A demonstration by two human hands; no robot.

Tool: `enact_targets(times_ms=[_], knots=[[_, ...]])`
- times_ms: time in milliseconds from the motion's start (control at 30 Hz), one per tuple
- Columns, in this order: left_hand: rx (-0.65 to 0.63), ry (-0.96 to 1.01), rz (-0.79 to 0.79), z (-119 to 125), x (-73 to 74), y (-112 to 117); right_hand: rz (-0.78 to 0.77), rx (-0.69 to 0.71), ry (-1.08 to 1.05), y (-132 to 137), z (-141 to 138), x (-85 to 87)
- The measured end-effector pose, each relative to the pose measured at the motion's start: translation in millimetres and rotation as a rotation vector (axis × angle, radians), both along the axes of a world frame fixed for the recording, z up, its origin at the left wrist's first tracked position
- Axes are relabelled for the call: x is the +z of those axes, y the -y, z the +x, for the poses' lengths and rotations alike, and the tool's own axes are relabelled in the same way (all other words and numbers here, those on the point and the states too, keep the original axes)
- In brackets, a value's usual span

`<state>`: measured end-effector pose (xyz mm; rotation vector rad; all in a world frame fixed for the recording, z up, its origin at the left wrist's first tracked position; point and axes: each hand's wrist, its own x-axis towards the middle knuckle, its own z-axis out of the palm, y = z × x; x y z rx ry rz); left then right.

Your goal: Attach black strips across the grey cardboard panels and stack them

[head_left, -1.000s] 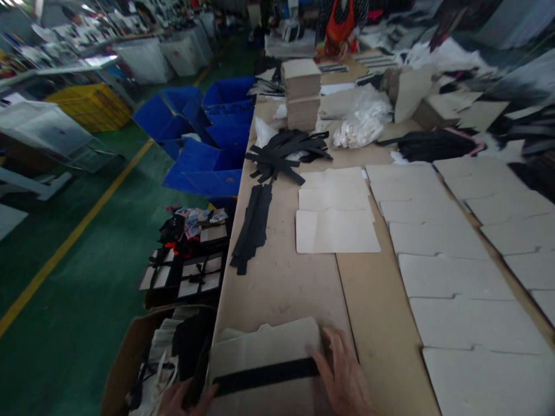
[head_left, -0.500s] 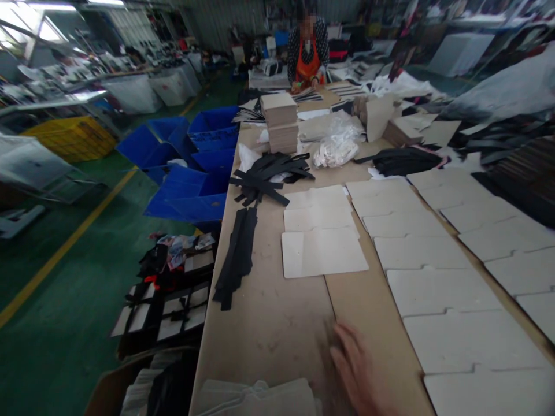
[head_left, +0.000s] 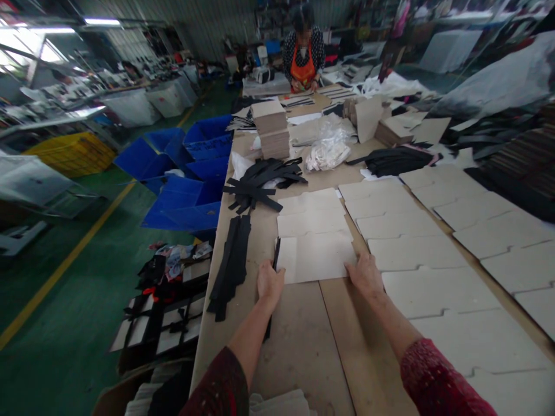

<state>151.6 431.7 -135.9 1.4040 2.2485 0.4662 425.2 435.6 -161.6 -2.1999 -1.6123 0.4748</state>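
Note:
A pale cardboard panel lies at the near end of a short overlapping row on the table. My left hand is closed around a narrow black strip at the panel's left edge, and the strip's lower end shows below my wrist. At the panel's lower right corner, the fingers of my right hand are closed on its edge. Left of my hands lies a pile of black strips, with a looser heap of black strips beyond it.
More panels overlap in long rows on the right. Stacked boards and a clear plastic bag stand farther up the table. Blue bins sit on the floor to the left. A person in an orange apron works at the far end.
My right hand has moved forward to the panel's right corner. My left hand has come into view with a black strip at the panel's left edge.

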Motion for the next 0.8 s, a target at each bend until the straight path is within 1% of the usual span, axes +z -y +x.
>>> enact_targets(times_ms=[100, 200, 233, 300, 400, 500, 567, 633, 700, 733, 800], knots=[[0.017, -0.042, -0.081, -5.3, -6.3, -0.8, -0.058, 0.002, -0.025, 1.8, 5.1, 1.9], [-0.031, -0.046, -0.152, -11.1, -5.8, 16.0, -0.112, 0.020, -0.065, 20.3, 7.9, 3.0], [-0.057, -0.037, -0.174, -12.5, -4.8, 26.2, -0.129, 0.030, -0.078, 32.0, 7.9, 3.6], [-0.116, -0.009, -0.220, -15.1, -2.1, 53.4, -0.160, 0.057, -0.102, 62.6, 7.2, 5.2], [-0.183, 0.040, -0.307, -22.9, 3.2, 104.6, -0.209, 0.092, -0.133, 118.0, 8.6, 6.2], [-0.181, 0.061, -0.388, -37.4, 9.1, 151.0, -0.253, 0.061, -0.170, 168.2, 14.9, 3.2], [-0.164, 0.068, -0.419, -47.9, 12.9, 171.4, -0.275, 0.019, -0.204, 192.7, 19.2, 0.0], [-0.135, 0.076, -0.434, -55.6, 16.4, 182.2, -0.304, -0.011, -0.231, 209.1, 21.5, -2.8], [-0.100, 0.092, -0.429, -59.1, 20.9, 185.9, -0.324, -0.040, -0.246, 218.6, 21.3, -4.1], [-0.086, 0.108, -0.421, -59.3, 24.2, 186.4, -0.305, -0.056, -0.246, 221.2, 20.4, -4.0], [-0.070, 0.146, -0.398, -57.2, 34.1, 186.6, -0.192, -0.087, -0.220, 223.0, 16.9, -1.6]])
